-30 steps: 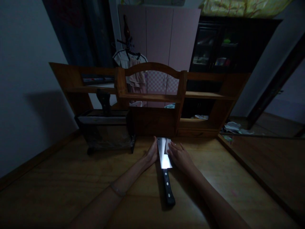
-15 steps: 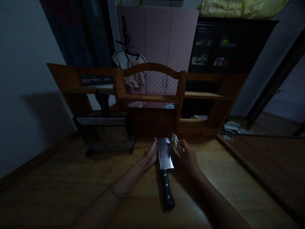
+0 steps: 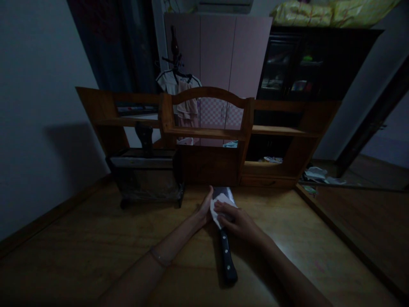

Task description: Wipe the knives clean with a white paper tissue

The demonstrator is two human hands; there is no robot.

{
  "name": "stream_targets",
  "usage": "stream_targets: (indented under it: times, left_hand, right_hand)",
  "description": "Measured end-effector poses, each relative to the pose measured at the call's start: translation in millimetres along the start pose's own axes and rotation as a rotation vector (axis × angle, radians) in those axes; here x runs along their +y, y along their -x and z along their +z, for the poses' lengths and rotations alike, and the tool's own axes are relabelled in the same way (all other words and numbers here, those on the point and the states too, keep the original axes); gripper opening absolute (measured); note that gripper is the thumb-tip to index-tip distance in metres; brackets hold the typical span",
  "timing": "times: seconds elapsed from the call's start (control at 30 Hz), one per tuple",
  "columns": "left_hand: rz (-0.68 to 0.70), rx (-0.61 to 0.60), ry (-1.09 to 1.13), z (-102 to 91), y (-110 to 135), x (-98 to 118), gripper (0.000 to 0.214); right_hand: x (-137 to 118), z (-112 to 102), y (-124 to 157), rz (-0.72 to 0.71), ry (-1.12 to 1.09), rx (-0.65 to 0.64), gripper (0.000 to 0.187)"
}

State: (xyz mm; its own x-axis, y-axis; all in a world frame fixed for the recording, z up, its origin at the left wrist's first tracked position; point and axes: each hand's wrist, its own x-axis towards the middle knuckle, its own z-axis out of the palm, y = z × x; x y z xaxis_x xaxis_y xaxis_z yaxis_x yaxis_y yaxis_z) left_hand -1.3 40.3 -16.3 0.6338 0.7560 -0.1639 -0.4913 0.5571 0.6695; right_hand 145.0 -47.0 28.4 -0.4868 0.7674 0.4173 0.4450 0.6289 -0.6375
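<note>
At the back, a pink wardrobe (image 3: 215,55) and a black cabinet (image 3: 345,64) are seen, both dimly lit. In front of them a wooden desk (image 3: 96,247) is spread, its far side closed off by a wooden shelf (image 3: 209,164). On the far left of the desk a black rack (image 3: 150,183) is set, close to the shelf and well apart from the hands, likely so that the middle can be used freely. By it a dark handle (image 3: 145,136) is held upright, probably for easy reach. Near the middle of the desk the cleaver (image 3: 227,256) is laid lengthwise, its black grip pointed toward the person and its blade away, presumably so that the metal can be got at from both sides. Whether the blade is flat on the desk or slightly raised cannot be told. The left hand (image 3: 204,209) is set against the blade's left side, thumb raised, apparently as a brace against sliding; its fingers are hidden, so whether it is clamped cannot be told. The right hand (image 3: 239,222) is closed over the white cloth (image 3: 224,198), which is pressed onto the blade, perhaps so that bare skin is spared the metal.
</note>
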Motion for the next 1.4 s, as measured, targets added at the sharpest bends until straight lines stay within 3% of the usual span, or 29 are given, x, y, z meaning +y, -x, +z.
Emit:
stream_targets:
  times: [0.3, 0.67, 0.87, 1.0, 1.13, 1.3, 1.4]
  left_hand:
    - [0.029, -0.025, 0.02, 4.7, 2, 4, 0.072]
    - [0.162, -0.077, 0.016, 15.0, 8, 6, 0.066]
    - [0.184, -0.083, 0.005, 16.4, 8, 6, 0.061]
    - [0.163, -0.068, -0.059, 21.5, 9, 5, 0.065]
    - [0.178, 0.005, -0.078, 26.5, 11, 5, 0.06]
    - [0.159, 0.006, -0.097, 25.1, 11, 5, 0.058]
    - [0.148, -0.035, -0.081, 19.4, 11, 4, 0.061]
  right_hand:
    - [7, -2, -3, -0.033, 0.074, -0.042, 0.041]
    - [19, -24, 7, 0.182, 0.348, -0.048, 0.032]
    - [25, -32, 9, 0.224, 0.528, -0.051, 0.032]
    - [30, -32, 12, 0.327, 0.705, -0.037, 0.027]
    - [31, -31, 13, 0.333, 0.68, 0.067, 0.027]
    - [30, -26, 8, 0.268, 0.408, 0.415, 0.036]
    - [24, -18, 5, 0.159, 0.228, 0.406, 0.038]
